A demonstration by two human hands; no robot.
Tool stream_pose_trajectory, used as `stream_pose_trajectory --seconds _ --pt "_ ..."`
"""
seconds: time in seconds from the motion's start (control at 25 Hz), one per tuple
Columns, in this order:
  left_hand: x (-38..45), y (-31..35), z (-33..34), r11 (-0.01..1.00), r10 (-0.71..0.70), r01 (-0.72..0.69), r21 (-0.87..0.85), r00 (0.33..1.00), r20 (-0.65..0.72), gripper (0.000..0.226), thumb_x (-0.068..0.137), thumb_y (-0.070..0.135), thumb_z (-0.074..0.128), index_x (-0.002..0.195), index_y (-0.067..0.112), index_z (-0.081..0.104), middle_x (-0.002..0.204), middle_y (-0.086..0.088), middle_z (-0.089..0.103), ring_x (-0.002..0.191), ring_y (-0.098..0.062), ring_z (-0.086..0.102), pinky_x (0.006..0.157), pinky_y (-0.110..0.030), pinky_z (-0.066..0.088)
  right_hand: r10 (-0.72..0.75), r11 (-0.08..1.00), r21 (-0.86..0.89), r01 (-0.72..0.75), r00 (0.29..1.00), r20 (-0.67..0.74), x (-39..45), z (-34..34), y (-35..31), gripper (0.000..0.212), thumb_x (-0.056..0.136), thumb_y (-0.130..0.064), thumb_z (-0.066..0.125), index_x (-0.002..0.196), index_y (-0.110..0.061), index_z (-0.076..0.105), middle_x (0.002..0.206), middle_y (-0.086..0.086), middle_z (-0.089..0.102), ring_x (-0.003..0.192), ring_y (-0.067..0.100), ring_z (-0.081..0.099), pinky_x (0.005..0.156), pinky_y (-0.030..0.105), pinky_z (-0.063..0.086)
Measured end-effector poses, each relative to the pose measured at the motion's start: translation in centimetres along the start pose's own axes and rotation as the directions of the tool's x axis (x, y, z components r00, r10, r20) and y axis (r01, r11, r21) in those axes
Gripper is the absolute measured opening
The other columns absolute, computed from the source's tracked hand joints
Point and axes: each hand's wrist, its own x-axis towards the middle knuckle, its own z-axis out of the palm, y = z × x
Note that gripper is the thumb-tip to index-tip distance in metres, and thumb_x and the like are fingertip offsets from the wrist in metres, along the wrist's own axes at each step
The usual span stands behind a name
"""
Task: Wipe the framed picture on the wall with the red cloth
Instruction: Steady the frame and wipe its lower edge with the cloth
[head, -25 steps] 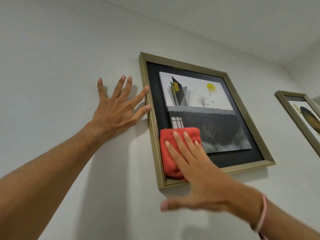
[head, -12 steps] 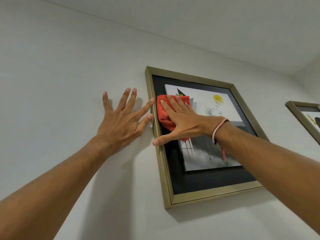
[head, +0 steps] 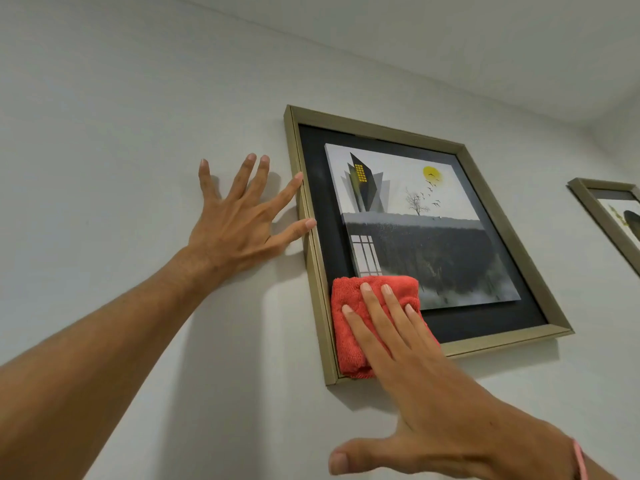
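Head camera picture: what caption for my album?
Right hand presses red cloth on framed picture's lower-left corner.

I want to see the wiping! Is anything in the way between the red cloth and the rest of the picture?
Nothing visible. The right hand presses the red cloth flat on the picture at its lower left corner. The left hand rests on the wall, fingertips at the frame's left edge.

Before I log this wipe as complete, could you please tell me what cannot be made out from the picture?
Head view only:
- Lower-left corner of the framed picture: covered by the red cloth and right hand.
- Second framed picture: cut off by the right image edge.
- Dust or smears on the surface: too fine to tell.
- Wall under the left hand: hidden by the palm.
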Motion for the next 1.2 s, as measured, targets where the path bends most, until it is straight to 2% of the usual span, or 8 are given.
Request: stream_pose_trajectory --seconds 0.24,0.44,0.6,0.68,0.8,0.92,1.04,1.2 --pt "0.3 -0.4 0.1 1.000 0.010 -0.010 -0.019 1.000 0.012 0.101 0.067 0.094 -0.008 0.156 0.048 -0.013 0.173 -0.012 -0.009 0.160 -0.030 -0.013 0.117 -0.079 -0.007 0.054 0.999 -0.004 -0.054 0.998 0.013 -1.3 -0.6 -0.5 0.130 0.059 -0.103 0.030 0.150 -0.037 -0.036 0.150 -0.018 -0.057 0.136 0.001 -0.054 0.113 0.035 -0.032" --pt "0.4 -0.5 0.1 0.999 0.022 -0.021 -0.029 0.999 0.024 0.104 0.063 0.096 -0.010 0.156 0.048 -0.012 0.173 -0.014 -0.009 0.159 -0.031 -0.014 0.117 -0.079 -0.006 0.139 0.990 -0.041 -0.137 0.989 0.047 -3.5 -0.8 1.3 0.116 0.059 -0.107 0.019 0.147 -0.049 -0.030 0.158 -0.020 -0.043 0.145 -0.004 -0.041 0.125 0.035 -0.019" --pt "0.3 -0.4 -0.1 0.999 0.021 -0.020 -0.031 0.999 0.033 0.106 0.062 0.095 -0.011 0.157 0.047 -0.012 0.173 -0.014 -0.010 0.159 -0.031 -0.015 0.117 -0.079 -0.005 0.271 0.961 -0.067 -0.268 0.962 0.037 -4.6 -1.4 4.5 0.124 0.056 -0.108 0.014 0.157 -0.043 -0.015 0.165 -0.012 -0.029 0.152 0.005 -0.029 0.123 0.033 -0.014" --pt "0.3 -0.2 -0.2 0.999 0.021 -0.019 -0.035 0.999 0.033 0.107 0.061 0.096 -0.013 0.157 0.047 -0.012 0.173 -0.014 -0.010 0.159 -0.031 -0.015 0.117 -0.079 -0.006 0.374 0.927 -0.065 -0.370 0.926 0.050 -5.4 -1.7 6.0 0.124 0.056 -0.107 0.016 0.158 -0.043 -0.013 0.169 -0.005 -0.024 0.156 0.012 -0.019 0.124 0.037 -0.005" --pt "0.3 -0.2 -0.1 0.999 0.017 -0.017 -0.030 1.000 0.024 0.108 0.060 0.095 -0.014 0.157 0.047 -0.012 0.173 -0.013 -0.010 0.159 -0.031 -0.015 0.117 -0.079 -0.006 0.449 0.890 0.046 -0.454 0.889 0.085 -5.7 -1.7 6.5 0.123 0.056 -0.104 0.024 0.158 -0.044 -0.010 0.171 -0.002 -0.020 0.158 0.014 -0.012 0.127 0.039 0.005" --pt "0.2 -0.2 0.0 1.000 0.019 -0.019 -0.024 1.000 0.013 0.107 0.062 0.095 -0.013 0.157 0.046 -0.011 0.173 -0.013 -0.009 0.159 -0.031 -0.013 0.117 -0.079 -0.005 0.389 0.902 0.158 -0.401 0.916 0.102 -4.9 -1.6 4.4 0.130 0.052 -0.106 0.023 0.159 -0.039 -0.010 0.162 -0.014 -0.026 0.147 0.000 -0.023 0.121 0.033 -0.008" --pt "0.3 -0.3 0.1 0.999 0.035 -0.035 -0.021 0.999 0.006 0.104 0.066 0.095 -0.008 0.158 0.046 -0.009 0.173 -0.013 -0.007 0.160 -0.031 -0.011 0.117 -0.080 -0.005 0.316 0.923 0.205 -0.325 0.946 0.075 -4.0 -1.6 1.4 0.134 0.048 -0.107 0.021 0.159 -0.038 -0.007 0.149 -0.020 -0.029 0.137 -0.006 -0.018 0.112 0.030 -0.014" --pt "0.1 -0.5 0.4 0.999 0.046 -0.046 -0.029 0.999 0.000 0.099 0.073 0.093 0.001 0.159 0.045 -0.004 0.174 -0.013 -0.004 0.160 -0.030 -0.008 0.117 -0.079 -0.005 0.169 0.961 0.222 -0.167 0.986 0.009 -3.1 -0.9 -1.8 0.123 0.060 -0.101 0.034 0.159 -0.040 -0.005 0.166 -0.016 -0.020 0.152 0.001 -0.014 0.110 0.032 -0.022"
